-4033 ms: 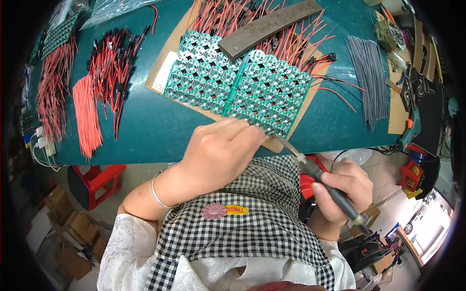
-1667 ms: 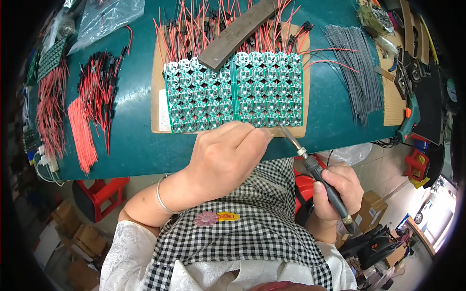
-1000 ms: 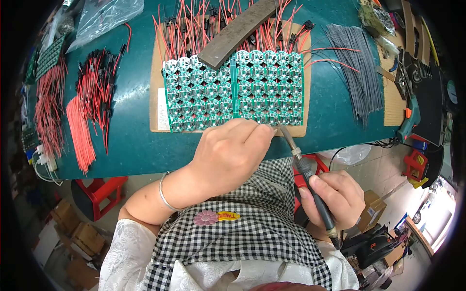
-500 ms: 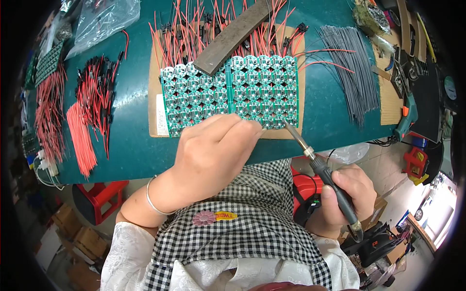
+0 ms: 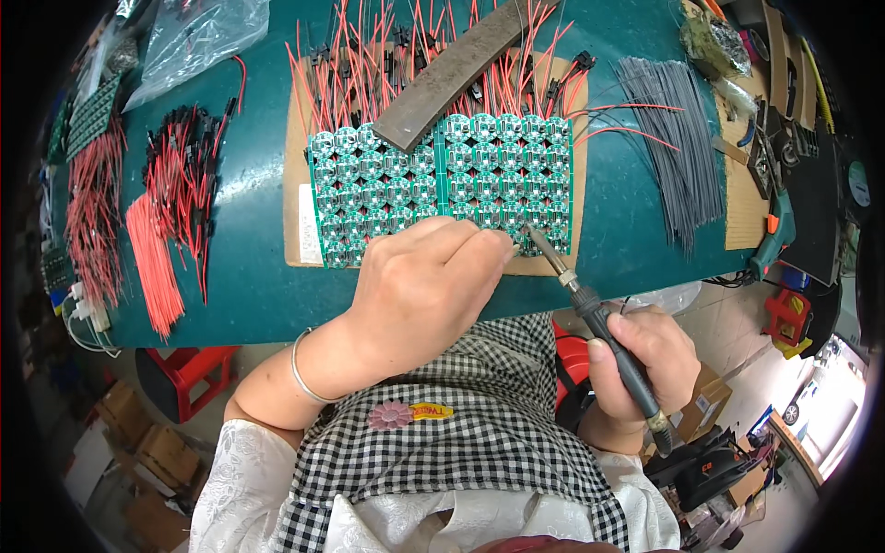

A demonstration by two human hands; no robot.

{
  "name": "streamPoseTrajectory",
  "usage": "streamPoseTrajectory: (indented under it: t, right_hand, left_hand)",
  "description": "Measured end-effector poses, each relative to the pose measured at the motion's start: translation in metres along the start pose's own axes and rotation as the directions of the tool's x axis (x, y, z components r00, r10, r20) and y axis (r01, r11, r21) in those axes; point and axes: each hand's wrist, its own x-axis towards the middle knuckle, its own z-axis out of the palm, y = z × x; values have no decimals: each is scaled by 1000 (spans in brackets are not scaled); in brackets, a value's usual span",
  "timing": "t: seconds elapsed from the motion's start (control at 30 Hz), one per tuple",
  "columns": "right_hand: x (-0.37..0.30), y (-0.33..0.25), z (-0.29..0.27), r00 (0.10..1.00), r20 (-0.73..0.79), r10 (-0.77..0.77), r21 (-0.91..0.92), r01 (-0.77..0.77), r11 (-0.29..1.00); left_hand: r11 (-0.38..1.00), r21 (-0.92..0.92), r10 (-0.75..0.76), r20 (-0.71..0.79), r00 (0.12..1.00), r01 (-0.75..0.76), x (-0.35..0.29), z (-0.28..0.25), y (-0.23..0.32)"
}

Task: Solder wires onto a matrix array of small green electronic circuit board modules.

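Two joined green panels of small round circuit boards (image 5: 369, 194) lie on a cardboard sheet (image 5: 300, 157) at the table's front edge. My right hand (image 5: 645, 355) is closed around the dark handle of a soldering iron (image 5: 599, 323). The iron slants up to the left, its tip over the lower rows of the right panel; whether it touches is too small to tell. My left hand (image 5: 433, 276) is closed in a pinch at the panels' lower edge, left of the tip. Whatever its fingers hold is hidden.
A flat metal bar (image 5: 442, 78) lies across the panels' top and the red and black wires (image 5: 355, 69) behind them. Grey wires (image 5: 673, 147) lie to the right. Red wire bundles (image 5: 152, 267) and a plastic bag (image 5: 198, 46) lie left on the green table (image 5: 253, 230).
The iron's tip has moved left along the lower rows, and my right hand has followed to the left. My left hand has moved slightly right, still pinched. The view has shifted a little.
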Motion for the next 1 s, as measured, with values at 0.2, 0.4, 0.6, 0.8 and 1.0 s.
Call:
streamPoseTrajectory:
  t: [0.2, 0.4, 0.6, 0.8, 1.0]
  right_hand:
    - [-1, -6, -4, 996, 85, -25, -30, 28, 999]
    - [-1, -7, -3, 996, 79, -37, -34, 39, 999]
    - [1, -7, -4, 996, 87, -35, -30, 37, 999]
    - [6, -13, -5, 987, 149, -53, -88, 66, 994]
    - [15, -18, -4, 984, 173, -45, -98, 63, 993]
  left_hand:
    - [1000, -14, 20, -7, 1000, -20, 0, 1, -3]
    - [998, -10, 54, -38, 998, -54, 0, 1, -2]
    - [998, -15, 56, -34, 998, -57, -1, 4, -5]
    - [1000, 4, 24, 18, 1000, -24, -1, 2, -4]
    - [999, 32, 19, 0, 1000, -18, 1, 4, -3]
